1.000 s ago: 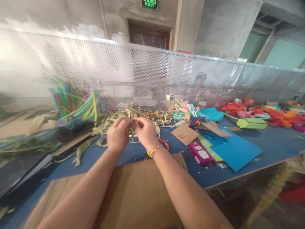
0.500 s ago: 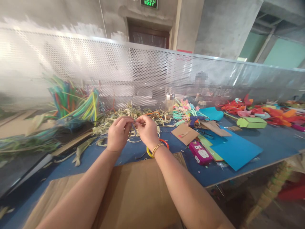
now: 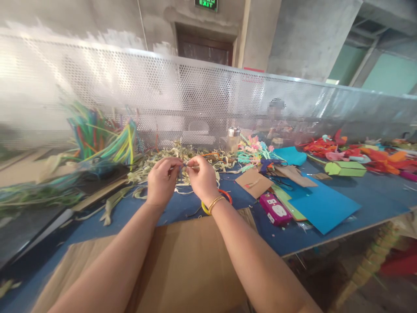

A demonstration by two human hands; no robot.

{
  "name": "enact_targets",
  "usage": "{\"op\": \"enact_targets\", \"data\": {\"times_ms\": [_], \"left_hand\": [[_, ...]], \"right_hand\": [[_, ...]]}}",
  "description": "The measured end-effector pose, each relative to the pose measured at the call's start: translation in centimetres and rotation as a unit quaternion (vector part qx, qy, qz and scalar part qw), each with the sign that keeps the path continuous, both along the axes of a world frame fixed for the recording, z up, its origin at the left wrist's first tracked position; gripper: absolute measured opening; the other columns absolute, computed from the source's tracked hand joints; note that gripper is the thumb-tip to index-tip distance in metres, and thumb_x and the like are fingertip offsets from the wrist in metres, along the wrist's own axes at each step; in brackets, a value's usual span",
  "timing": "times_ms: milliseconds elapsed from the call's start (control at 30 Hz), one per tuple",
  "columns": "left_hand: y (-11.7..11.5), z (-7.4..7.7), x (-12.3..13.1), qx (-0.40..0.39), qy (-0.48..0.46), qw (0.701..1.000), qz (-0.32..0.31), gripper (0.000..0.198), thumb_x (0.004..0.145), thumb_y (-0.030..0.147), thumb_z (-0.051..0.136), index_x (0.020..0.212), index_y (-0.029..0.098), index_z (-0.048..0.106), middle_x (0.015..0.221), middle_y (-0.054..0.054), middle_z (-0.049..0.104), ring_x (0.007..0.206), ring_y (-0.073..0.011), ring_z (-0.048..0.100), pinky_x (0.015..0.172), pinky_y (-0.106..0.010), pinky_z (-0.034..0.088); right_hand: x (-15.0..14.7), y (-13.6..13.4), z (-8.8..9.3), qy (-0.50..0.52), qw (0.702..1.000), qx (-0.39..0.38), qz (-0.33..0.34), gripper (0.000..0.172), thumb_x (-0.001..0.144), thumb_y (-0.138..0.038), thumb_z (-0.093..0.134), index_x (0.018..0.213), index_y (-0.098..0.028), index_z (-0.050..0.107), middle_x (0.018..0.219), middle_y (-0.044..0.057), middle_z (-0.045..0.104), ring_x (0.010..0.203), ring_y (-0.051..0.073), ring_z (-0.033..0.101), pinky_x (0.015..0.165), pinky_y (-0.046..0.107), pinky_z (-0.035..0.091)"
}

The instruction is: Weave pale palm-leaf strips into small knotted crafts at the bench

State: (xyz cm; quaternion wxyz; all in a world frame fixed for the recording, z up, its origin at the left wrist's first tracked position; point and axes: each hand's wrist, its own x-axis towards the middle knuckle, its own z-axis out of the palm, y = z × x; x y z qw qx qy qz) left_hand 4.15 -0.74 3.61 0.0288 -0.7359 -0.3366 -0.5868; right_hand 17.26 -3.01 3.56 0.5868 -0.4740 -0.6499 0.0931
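Observation:
My left hand (image 3: pixel 162 180) and my right hand (image 3: pixel 202 178) are raised close together above the blue table (image 3: pixel 374 195). Both pinch a thin blue strand (image 3: pixel 182 168) stretched between their fingertips. The strand is small and partly hidden by the fingers. A gold bracelet (image 3: pixel 213 203) circles my right wrist. Just behind the hands lies a heap of pale dried leaf strips (image 3: pixel 182 156). Below my forearms is a brown cardboard sheet (image 3: pixel 182 265).
Colourful straws (image 3: pixel 104 134) stand at the left. A perforated metal screen (image 3: pixel 208 95) runs along the table's far side, with a person behind it. Blue paper (image 3: pixel 319 204), a pink case (image 3: pixel 275 208), cardboard pieces (image 3: pixel 253 182), a green box (image 3: pixel 345 168) and orange-red paper scraps (image 3: pixel 358 152) lie to the right.
My hands have risen slightly and drawn a little apart, pulling the strand between the fingertips. Nothing else on the table has moved.

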Motion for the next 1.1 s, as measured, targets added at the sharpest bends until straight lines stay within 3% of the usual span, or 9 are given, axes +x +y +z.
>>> {"op": "enact_targets", "data": {"times_ms": [233,400,1100], "left_hand": [[-0.2,0.0,0.1,0.0,0.015,1.0,-0.001,0.012,0.082,0.016,0.052,0.082,0.02,0.063,0.092,-0.004,0.068,0.089,-0.0162,0.062,0.08,-0.028,0.049],[-0.3,0.0,0.2,-0.003,0.033,0.999,-0.013,0.012,0.082,0.016,0.051,0.082,0.02,0.063,0.093,-0.004,0.068,0.089,-0.016,0.062,0.081,-0.029,0.048],[0.0,-0.1,0.5,-0.041,-0.04,0.998,-0.028,0.012,0.079,0.015,0.053,0.08,0.019,0.064,0.091,-0.004,0.068,0.087,-0.0158,0.062,0.073,-0.027,0.05]], "right_hand": [[0.7,-0.8,0.7,-0.138,0.984,0.065,-0.092,0.015,0.083,-0.018,0.059,0.095,-0.023,0.067,0.093,0.006,0.06,0.097,0.02,0.054,0.089,0.035,0.042],[1.0,-0.7,0.9,-0.176,0.978,0.067,-0.095,0.01,0.083,-0.021,0.059,0.089,-0.024,0.068,0.091,0.007,0.057,0.095,0.021,0.051,0.088,0.037,0.041],[0.5,0.3,-0.1,-0.078,0.996,-0.018,-0.046,0.005,0.089,-0.019,0.045,0.089,-0.02,0.05,0.083,0.004,0.063,0.08,0.017,0.058,0.074,0.03,0.043]]}}
